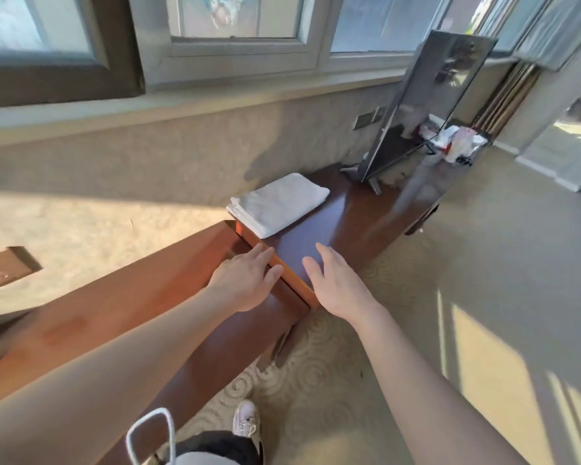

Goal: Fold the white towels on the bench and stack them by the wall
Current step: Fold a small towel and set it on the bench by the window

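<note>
A folded white towel stack (277, 203) lies on the dark wooden bench (336, 229), at the side nearest the wall. My left hand (245, 280) hovers with straight fingers over the seam where the bench meets a lower reddish wooden unit (121, 313). My right hand (336, 280) is stretched out flat over the bench's near end, holding nothing. Both hands are a short way in front of the towels and do not touch them.
A leaning dark panel on a stand (426, 105) sits at the bench's far end, with crumpled bags (457, 142) beside it. Window frames (242, 45) run above the wall. Patterned carpet (483, 263) spreads to the right. My shoe (245, 417) is below.
</note>
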Demonstrator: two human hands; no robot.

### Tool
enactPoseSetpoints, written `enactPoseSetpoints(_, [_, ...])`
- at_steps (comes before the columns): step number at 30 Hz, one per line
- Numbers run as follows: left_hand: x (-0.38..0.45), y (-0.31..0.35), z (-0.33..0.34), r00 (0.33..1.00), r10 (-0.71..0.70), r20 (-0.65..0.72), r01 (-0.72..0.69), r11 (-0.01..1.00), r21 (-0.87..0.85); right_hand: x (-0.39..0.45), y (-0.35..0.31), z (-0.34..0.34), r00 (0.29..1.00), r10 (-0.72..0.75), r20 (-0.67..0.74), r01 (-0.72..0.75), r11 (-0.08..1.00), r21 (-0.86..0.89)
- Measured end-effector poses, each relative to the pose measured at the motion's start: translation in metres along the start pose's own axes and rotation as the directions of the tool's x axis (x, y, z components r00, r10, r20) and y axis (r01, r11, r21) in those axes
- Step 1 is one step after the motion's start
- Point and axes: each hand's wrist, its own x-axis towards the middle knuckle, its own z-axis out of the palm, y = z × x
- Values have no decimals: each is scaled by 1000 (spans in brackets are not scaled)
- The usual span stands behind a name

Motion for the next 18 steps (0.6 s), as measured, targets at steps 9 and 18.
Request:
enactPoseSetpoints(9, [142, 4, 47, 989, -109, 99, 122, 984, -130, 120, 77, -9, 989, 64, 137, -52, 994, -93])
enactPoseSetpoints(18, [235, -10, 45, 977, -199, 81, 206, 974, -97, 263, 111, -19, 973, -8, 231, 35, 993, -116])
